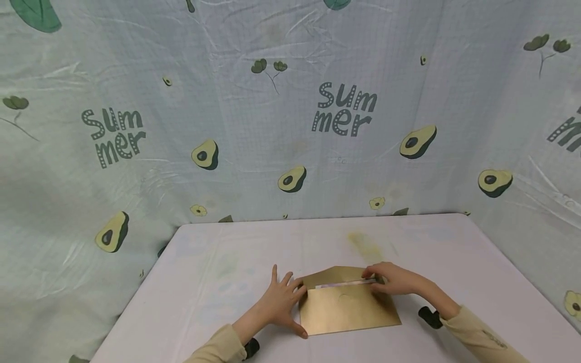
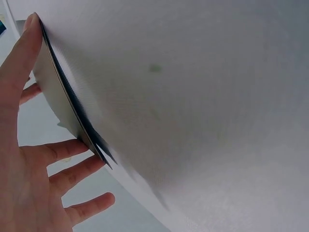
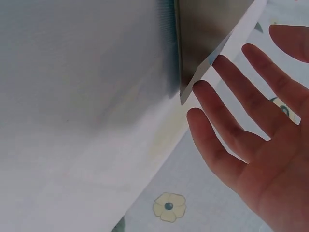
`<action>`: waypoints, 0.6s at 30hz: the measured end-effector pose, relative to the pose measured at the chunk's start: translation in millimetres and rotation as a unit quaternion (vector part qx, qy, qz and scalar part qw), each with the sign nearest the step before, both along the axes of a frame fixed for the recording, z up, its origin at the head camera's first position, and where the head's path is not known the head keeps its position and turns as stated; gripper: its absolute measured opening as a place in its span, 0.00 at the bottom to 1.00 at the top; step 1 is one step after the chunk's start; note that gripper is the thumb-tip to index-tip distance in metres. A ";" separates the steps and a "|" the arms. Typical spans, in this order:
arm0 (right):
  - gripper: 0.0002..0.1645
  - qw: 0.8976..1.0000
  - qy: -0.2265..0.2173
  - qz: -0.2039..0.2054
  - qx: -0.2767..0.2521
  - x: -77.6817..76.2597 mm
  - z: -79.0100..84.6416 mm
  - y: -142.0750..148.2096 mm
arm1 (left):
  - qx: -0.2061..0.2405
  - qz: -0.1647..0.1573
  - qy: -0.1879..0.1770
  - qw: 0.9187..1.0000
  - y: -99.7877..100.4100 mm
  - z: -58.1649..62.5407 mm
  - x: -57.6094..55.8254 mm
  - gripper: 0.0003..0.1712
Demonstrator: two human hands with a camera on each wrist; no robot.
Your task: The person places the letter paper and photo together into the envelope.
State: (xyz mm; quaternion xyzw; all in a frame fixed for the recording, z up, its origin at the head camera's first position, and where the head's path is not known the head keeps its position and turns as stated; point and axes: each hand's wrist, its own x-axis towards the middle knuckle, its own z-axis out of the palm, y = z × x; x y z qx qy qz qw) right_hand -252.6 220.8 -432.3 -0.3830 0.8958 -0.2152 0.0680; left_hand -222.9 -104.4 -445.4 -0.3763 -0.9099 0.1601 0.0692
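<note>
A gold envelope (image 1: 347, 310) lies on the table, its pointed flap (image 1: 333, 275) folded open toward the far side. From its opening shows a thin pale strip of paper (image 1: 336, 285). My left hand (image 1: 280, 301) is spread along the envelope's left side, thumb at the near corner and fingertips by the far one. In the left wrist view, the fingers of this hand (image 2: 34, 179) touch the envelope's edge (image 2: 60, 94). My right hand (image 1: 394, 278) is at the right end of the opening. The right wrist view has its fingers extended, fingertips beside the envelope (image 3: 207, 29).
The pale table (image 1: 254, 247) has a yellowish stain (image 1: 365, 245) toward its far edge. A hanging cloth (image 1: 254, 116) printed with avocados and lettering encloses the back and sides. Dark wrist-worn devices (image 1: 430, 317) show beside both sleeves.
</note>
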 end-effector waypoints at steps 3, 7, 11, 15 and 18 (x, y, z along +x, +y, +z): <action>0.16 1.000 0.020 -0.007 -0.005 2.4 -1.0 5.0 | 0.003 0.000 -0.003 1.000 -1.1 0.6 0.4 0.54; 0.17 0.999 0.033 -0.027 -0.009 4.6 -2.8 11.9 | 0.015 -0.006 -0.001 1.000 -3.5 1.7 1.9 0.54; 0.16 0.997 0.049 -0.054 -0.009 6.3 -5.3 18.5 | 0.032 -0.019 0.006 0.999 -6.4 1.7 4.8 0.55; 0.16 0.993 0.081 -0.091 -0.009 8.3 -8.2 23.4 | 0.054 -0.026 0.006 0.998 -9.2 1.3 5.6 0.56; 0.17 0.987 0.103 -0.119 -0.016 9.7 -10.2 26.0 | 0.090 -0.013 -0.015 0.996 -12.1 3.1 4.3 0.49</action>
